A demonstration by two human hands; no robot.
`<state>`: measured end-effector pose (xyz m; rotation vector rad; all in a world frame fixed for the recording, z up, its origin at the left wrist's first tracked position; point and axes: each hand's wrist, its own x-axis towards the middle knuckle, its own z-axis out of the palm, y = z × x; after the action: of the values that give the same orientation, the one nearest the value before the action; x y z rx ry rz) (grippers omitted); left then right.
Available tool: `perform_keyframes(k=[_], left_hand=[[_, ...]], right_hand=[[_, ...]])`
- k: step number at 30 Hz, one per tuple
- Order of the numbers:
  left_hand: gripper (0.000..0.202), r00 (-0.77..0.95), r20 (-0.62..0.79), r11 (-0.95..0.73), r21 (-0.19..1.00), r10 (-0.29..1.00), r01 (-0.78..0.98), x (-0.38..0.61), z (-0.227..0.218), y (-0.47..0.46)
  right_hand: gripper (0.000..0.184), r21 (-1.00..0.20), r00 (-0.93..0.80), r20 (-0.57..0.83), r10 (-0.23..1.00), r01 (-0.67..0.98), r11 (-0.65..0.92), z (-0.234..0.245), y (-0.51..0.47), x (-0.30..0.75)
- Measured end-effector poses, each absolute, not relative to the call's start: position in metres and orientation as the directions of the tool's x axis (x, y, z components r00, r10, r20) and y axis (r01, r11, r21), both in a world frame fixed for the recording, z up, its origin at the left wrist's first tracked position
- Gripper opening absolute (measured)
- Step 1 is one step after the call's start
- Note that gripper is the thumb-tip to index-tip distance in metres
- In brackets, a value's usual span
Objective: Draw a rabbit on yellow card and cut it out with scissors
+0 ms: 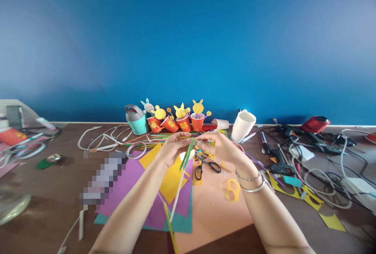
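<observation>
My left hand (175,147) is closed, its thumb and fingers pinching a narrow green paper strip (187,155) that hangs down in front of it. Facing it, my right hand (222,148) has its fingertips drawn together at the strip's upper end; what lies between them is too small to make out. Two bracelets (252,183) circle my right wrist. Beneath the hands, black-handled scissors (202,164) rest among yellow paper scraps. A white strip (178,197) slants below the green one, over yellow paper (169,185) and purple paper (123,191).
Red paper cups (197,123) with yellow animal-faced figures line the wall beside a teal container (138,125). A white cup (243,125) stands to their right. Peach paper (220,215) covers the front middle. Cables and a glue gun (279,164) crowd the right; white cable (100,138) loops left.
</observation>
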<state>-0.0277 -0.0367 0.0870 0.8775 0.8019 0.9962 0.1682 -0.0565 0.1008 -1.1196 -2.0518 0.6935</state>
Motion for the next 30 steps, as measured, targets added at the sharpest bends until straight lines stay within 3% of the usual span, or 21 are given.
perform_keyframes(k=[7, 13, 21, 25, 30], left_hand=[[0.034, 0.310, -0.145, 0.253, 0.904, 0.940, -0.343, -0.021, 0.079, -0.038], [0.040, 0.223, -0.095, 0.137, 0.974, 0.970, -0.182, -0.019, 0.077, -0.039], [0.039, 0.178, -0.084, 0.110, 0.984, 0.980, -0.141, -0.020, 0.078, -0.037], [0.031, 0.187, 0.013, -0.002, 0.998, 0.982, -0.064, -0.017, 0.076, -0.039], [0.020, 0.074, 0.182, -0.191, 0.973, 0.980, 0.130, -0.015, 0.082, -0.045]], right_hand=[[0.022, -0.718, -0.316, 0.318, 0.894, 0.536, 0.445, 0.103, -0.057, 0.157], [0.012, -0.598, -0.265, 0.355, 0.896, 0.672, 0.436, 0.108, -0.064, 0.149], [0.018, -0.444, -0.282, 0.431, 0.857, 0.760, 0.474, 0.109, -0.069, 0.144], [0.021, -0.377, -0.301, 0.452, 0.840, 0.789, 0.485, 0.108, -0.071, 0.140], [0.016, -0.330, -0.316, 0.456, 0.832, 0.808, 0.488, 0.111, -0.077, 0.137]])
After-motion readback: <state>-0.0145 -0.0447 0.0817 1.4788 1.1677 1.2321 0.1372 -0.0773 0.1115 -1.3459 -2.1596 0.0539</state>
